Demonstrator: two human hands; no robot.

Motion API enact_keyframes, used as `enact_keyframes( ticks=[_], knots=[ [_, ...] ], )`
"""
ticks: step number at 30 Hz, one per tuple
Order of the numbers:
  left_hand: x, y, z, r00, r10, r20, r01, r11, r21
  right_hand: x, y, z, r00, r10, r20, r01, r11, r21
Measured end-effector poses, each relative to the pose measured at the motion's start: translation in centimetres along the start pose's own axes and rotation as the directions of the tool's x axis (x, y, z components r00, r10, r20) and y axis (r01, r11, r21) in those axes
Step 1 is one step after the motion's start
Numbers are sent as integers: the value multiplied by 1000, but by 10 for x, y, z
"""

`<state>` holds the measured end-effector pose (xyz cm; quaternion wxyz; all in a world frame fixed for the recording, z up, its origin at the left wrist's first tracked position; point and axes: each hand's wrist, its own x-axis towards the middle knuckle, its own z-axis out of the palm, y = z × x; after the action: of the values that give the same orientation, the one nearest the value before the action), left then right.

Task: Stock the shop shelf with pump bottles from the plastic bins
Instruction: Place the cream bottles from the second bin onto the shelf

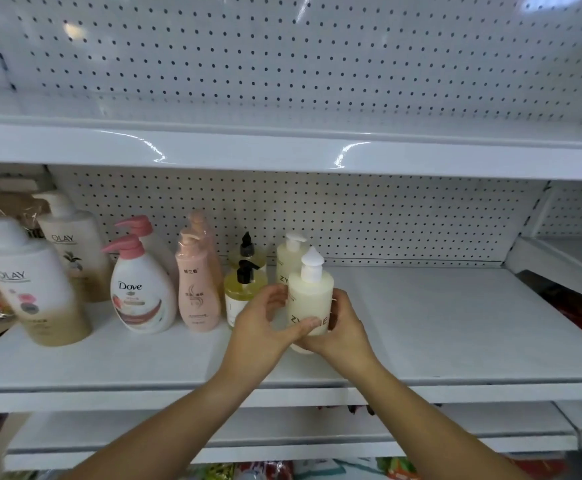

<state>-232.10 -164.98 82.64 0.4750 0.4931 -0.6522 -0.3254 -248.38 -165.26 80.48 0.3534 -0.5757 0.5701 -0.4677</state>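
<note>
— Where is the cream pump bottle [310,299]?

— Over the middle shelf [421,323], near its front, at the right end of the row. Both hands are on it.

— How do they hold it?

— The left hand [265,323] grips the left side, its thumb lying across the printed letters. The right hand [341,330] wraps the right side and the lower part.

— Which way does it stand?

— Upright: long axis vertical, white pump on top, lettering facing the front. I cannot make out which way the spout points. The hands hide the base, so I cannot tell whether it touches the board.

— And around it?

— A second cream bottle [291,261] stands just behind it, spout pointing right. To the left come two amber bottles with black pumps [242,292], then two pink bottles [197,289], a Dove bottle [140,292] with a pink pump, and two Olay bottles [30,289]. All are upright.

— To its right?

— Bare white board.
</note>
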Motion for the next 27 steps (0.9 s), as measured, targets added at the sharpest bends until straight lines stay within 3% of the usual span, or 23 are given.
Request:
enact_keyframes(
  ticks=[4,8,27],
  knots=[
    [13,3,-34,973,231,-23,-219,945,243,21,10,3,999,15,44,-14,1000,-21],
    [39,-1,-52,947,321,12,-295,858,420,43,21,8,996,29,83,-26,999,-42],
    [72,-44,-41,940,321,112,-324,743,586,72,40,36,998,61,32,-60,998,-32]
  ],
)
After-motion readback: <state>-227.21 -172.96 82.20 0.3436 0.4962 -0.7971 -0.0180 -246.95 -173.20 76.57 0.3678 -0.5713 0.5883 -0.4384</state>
